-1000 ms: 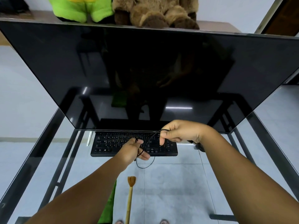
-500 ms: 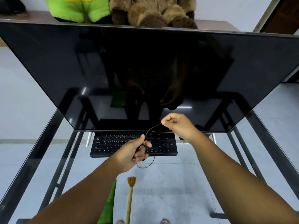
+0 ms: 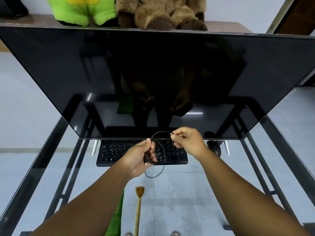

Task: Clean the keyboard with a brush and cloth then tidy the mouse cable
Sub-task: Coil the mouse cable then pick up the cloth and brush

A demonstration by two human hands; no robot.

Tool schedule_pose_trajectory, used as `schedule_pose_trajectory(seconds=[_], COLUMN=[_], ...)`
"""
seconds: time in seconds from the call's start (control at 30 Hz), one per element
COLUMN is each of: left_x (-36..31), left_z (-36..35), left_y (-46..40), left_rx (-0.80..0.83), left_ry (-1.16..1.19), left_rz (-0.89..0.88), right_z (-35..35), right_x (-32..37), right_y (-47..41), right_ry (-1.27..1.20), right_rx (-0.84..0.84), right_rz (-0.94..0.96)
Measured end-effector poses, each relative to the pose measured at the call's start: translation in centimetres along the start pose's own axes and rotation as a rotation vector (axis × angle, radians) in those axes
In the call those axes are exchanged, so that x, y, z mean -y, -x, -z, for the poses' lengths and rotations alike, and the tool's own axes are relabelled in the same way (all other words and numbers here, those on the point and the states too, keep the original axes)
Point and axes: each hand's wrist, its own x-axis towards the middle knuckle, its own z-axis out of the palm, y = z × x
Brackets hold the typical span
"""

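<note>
Two tools, the brush (image 3: 139,203) and green cloth (image 3: 117,217), lie set aside nearest, so cleaning is judged done. Farther on, over the keyboard (image 3: 119,150), cable (image 3: 157,151) loops are gripped in the left hand (image 3: 142,156) while the right hand (image 3: 186,142) pinches the next length; coiling appears unfinished.

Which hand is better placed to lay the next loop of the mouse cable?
Right, probably. The right hand pinches the free run of the cable above the keyboard, so it can feed the next turn. The left hand already grips the gathered coils and looks better kept as the anchor.
</note>
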Motion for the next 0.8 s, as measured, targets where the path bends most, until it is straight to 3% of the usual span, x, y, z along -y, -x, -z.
schedule_pose_trajectory(seconds=[0.33, 0.57, 0.8], left_x=[-0.4, -0.6, -0.5], left_z=[-0.6, -0.3, -0.6], left_y=[0.2, 0.5, 0.5], left_rx=[0.048, 0.113, 0.024], left_ry=[0.04, -0.027, -0.15], left_rz=[-0.003, 0.0, -0.096], right_z=[0.7, 0.8, 0.1], right_x=[0.6, 1.2, 1.0], right_y=[0.2, 0.7, 1.3], right_ry=[-0.336, -0.382, -0.371], right_rx=[0.145, 0.272, 0.245], right_rz=[-0.16, -0.261, -0.263])
